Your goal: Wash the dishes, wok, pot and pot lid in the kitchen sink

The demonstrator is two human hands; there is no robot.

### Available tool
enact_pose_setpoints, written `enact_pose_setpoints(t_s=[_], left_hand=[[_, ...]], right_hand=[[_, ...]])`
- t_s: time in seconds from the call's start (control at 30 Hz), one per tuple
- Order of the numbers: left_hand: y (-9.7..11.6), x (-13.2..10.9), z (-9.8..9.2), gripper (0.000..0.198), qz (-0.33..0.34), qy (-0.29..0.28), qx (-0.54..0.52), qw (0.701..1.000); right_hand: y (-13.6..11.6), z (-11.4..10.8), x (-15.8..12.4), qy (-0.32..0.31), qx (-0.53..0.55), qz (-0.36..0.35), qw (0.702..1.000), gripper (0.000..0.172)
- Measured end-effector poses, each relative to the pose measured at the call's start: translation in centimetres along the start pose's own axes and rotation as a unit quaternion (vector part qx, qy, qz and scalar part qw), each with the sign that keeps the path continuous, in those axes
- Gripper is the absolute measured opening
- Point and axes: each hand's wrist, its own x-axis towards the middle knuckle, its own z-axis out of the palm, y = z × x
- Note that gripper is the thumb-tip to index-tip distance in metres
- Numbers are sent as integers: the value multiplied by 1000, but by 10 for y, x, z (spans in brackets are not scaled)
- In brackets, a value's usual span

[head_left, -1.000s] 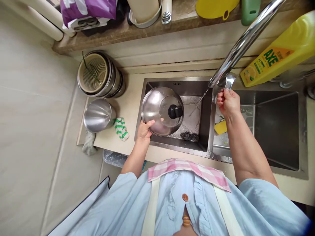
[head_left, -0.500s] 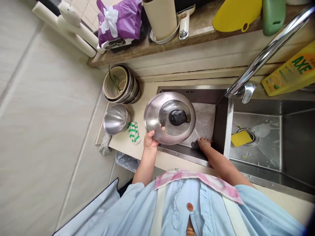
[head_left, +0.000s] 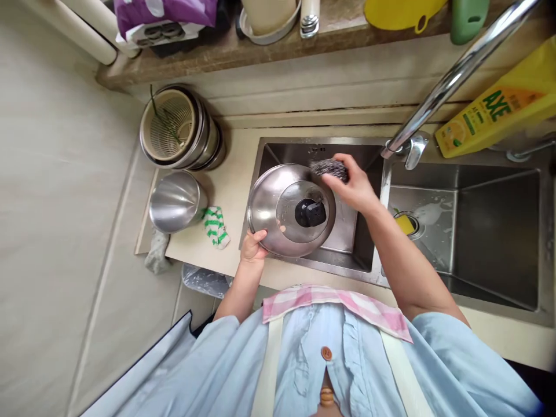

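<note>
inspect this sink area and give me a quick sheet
surface: beige countertop with steel double sink, suds in the right basin
job's things: steel pot lid with black knob, wire scourer
clutter: stacked steel bowls, steel bowl, striped cloth, soap bottle, yellow sponge
grips: left hand holds the lid over the left basin, right hand holds the scourer at the lid's far edge
cables: nothing seen
surroundings: tiled floor, chrome faucet, brown shelf

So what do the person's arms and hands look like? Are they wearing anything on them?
Both arms are bare below short sleeves, and the left hand and right hand wear no gloves. The left sleeve and right sleeve are loose, pale blue shirt cloth.
</note>
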Motion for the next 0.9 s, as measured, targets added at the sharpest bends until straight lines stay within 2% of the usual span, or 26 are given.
enact_pose_setpoints(t_s=[0.1,0.17,0.27,0.37,0.63,0.9], left_hand=[[-1,-5,10,60,4,-21,16,1000],[2,-10,15,64,-4,-37,36,999],[5,-17,22,67,-20,-60,65,996],[5,-20,27,68,-9,-57,73,996],[10,-24,30,68,10,-29,91,995],[19,-31,35,71,8,-6,101,995]], right_hand=[[-34,7,9,-18,-103,-11,994,36],[-49,6,10,-26,-164,8,986,29],[-64,-2,7,-41,-221,17,974,26],[-73,-11,-1,-64,-244,1,968,25],[-73,-15,-11,-86,-241,21,966,25],[-64,-14,-4,-84,-201,-7,976,20]])
